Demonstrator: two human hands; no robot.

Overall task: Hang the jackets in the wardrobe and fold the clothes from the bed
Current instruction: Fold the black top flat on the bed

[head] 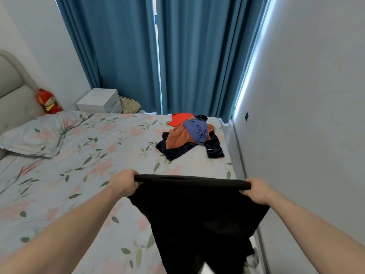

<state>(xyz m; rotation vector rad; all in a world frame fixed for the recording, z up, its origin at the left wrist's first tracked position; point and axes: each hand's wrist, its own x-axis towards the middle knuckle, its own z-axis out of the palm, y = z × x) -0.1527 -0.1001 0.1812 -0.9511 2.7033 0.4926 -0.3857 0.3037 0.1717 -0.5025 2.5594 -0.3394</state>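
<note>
Both hands grip one black, soft-looking fabric garment (pixel 195 216) by its top edge, which is bunched into a thick, rolled band stretched nearly straight between them. The left hand (pixel 123 183) is curled into a fist around the left end of that band, fingers wrapped tightly over the cloth and knuckles facing up and away. The right hand (pixel 256 191) clamps the right end the same way, fingers folded over the edge. No gap shows between the fingers of either hand.

Both bare forearms reach forward from the lower corners of the view, angled inward, with the hands held level and well apart above the near part of the bed. The black garment hangs down from the band toward the camera, narrowing toward the bottom edge of the view, over the bed's right side and the floor gap beside the white wall (pixel 316 115).

The bed carries a pale floral-print sheet (pixel 79 165). Farther back, near the teal curtains (pixel 138 56), lies a loose pile of clothes (pixel 190 134): a dark navy piece underneath, a rust-orange one, a purple-blue one and a bright red one. A floral pillow (pixel 39 133) rests at the left by the padded headboard, beside a small red stuffed doll (pixel 48 101) and a white bedside cabinet (pixel 99 103).
</note>
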